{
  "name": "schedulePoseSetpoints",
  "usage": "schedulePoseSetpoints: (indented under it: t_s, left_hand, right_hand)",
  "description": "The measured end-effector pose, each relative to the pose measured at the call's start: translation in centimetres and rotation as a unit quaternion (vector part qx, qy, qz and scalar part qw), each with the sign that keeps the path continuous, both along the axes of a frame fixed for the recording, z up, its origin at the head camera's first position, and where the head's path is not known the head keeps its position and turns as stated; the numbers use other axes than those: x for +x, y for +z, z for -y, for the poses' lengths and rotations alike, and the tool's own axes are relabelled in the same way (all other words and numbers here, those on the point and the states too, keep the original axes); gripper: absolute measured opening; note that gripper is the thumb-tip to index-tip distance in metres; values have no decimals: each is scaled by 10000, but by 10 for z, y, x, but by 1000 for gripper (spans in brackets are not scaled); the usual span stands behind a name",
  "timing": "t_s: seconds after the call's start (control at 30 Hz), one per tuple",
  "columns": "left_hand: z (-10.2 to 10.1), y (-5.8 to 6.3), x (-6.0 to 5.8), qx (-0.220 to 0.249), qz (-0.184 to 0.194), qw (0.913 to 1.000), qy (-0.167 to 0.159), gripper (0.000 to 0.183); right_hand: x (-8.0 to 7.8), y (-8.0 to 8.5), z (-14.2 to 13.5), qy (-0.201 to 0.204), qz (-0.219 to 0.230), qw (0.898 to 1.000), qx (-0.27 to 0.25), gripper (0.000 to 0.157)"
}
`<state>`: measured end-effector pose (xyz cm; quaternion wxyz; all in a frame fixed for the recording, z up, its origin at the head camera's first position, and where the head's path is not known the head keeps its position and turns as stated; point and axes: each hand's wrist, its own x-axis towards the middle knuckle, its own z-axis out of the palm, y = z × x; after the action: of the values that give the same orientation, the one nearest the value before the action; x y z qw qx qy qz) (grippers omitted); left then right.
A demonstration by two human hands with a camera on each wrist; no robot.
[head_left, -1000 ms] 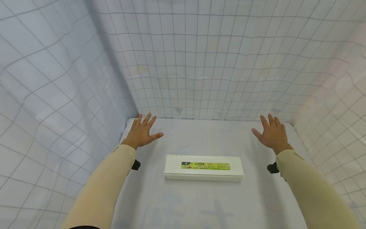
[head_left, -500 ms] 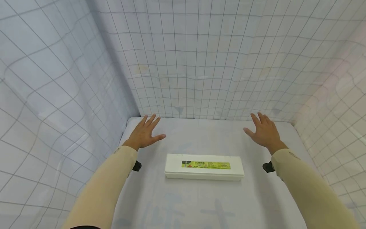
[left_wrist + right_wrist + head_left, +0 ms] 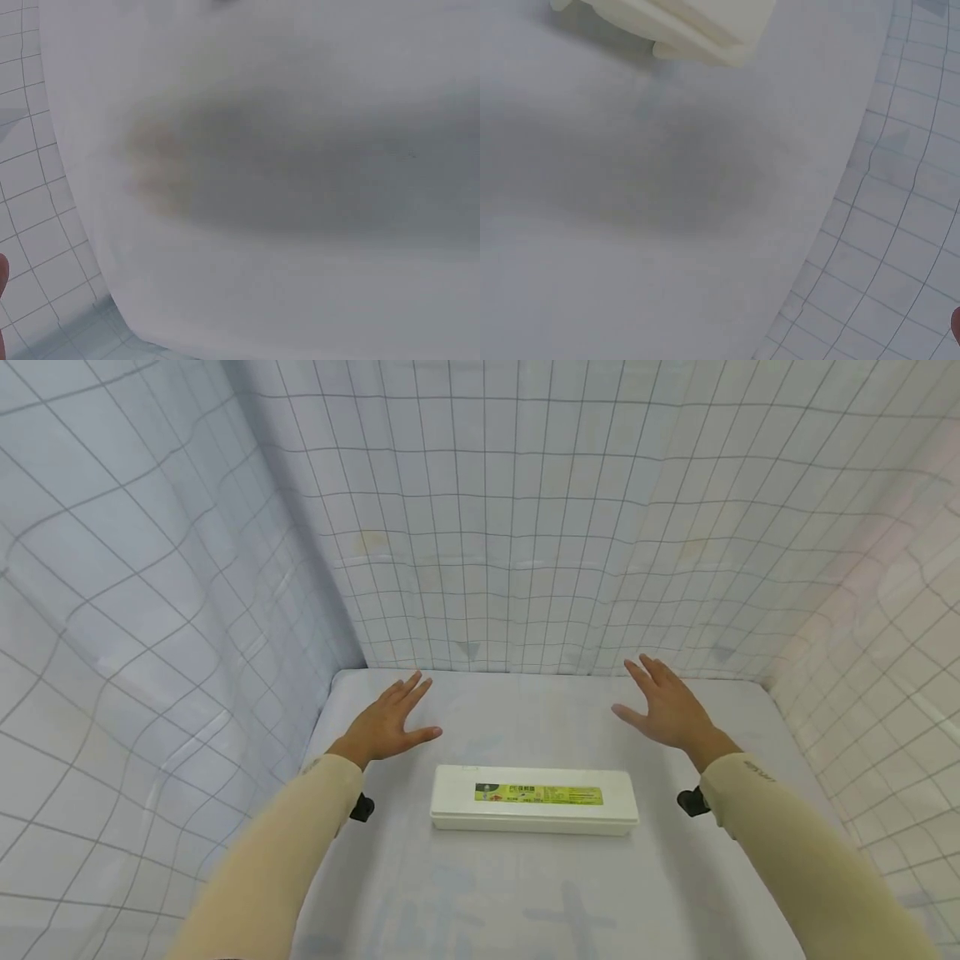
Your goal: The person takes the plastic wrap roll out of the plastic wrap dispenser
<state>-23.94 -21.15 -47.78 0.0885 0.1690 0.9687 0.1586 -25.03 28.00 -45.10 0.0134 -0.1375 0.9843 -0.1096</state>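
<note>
A long white cling film box (image 3: 453, 793) with a yellow-green label (image 3: 538, 794) lies crosswise on the white tabletop. Beyond its left end, my left hand (image 3: 384, 725) hovers with straight, spread fingers, holding nothing. My right hand (image 3: 670, 708) hangs in the air past the right end, thumb out and fingers extended, with nothing in it. One end of the box (image 3: 709, 26) shows at the top of the right wrist view. Only a fingertip (image 3: 3, 274) enters the left wrist view, at its left edge; the box is outside that frame's clear view.
The white tabletop (image 3: 510, 718) meets a grid-patterned curtain (image 3: 510, 552) at the back. Similar hanging sheets stand along the left side (image 3: 150, 610) and the right side (image 3: 885, 693). A dark wrist camera (image 3: 362, 807) sits under the left sleeve, another (image 3: 693, 802) under the right.
My right hand has swung left, inward toward the box. The left hand has shifted slightly right and nearer, its fingers closer together. The cling film box has stayed in place.
</note>
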Motion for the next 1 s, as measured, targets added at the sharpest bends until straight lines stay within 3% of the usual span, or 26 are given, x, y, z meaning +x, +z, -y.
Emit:
schedulePoseSetpoints:
  t_s: [0.27, 0.67, 1.0]
  left_hand:
    - [-6, -13, 9, 180, 194, 9996, -121, 99]
    - [-12, -27, 19, 380, 465, 9982, 22, 101]
    - [-19, -38, 27, 647, 579, 9962, -104, 104]
  right_hand:
    - [5, -1, 19, 507, -84, 9987, -76, 91]
    - [9, -4, 45, 836, -144, 9964, -43, 92]
    - [15, -9, 60, 1152, -200, 9931, 34, 93]
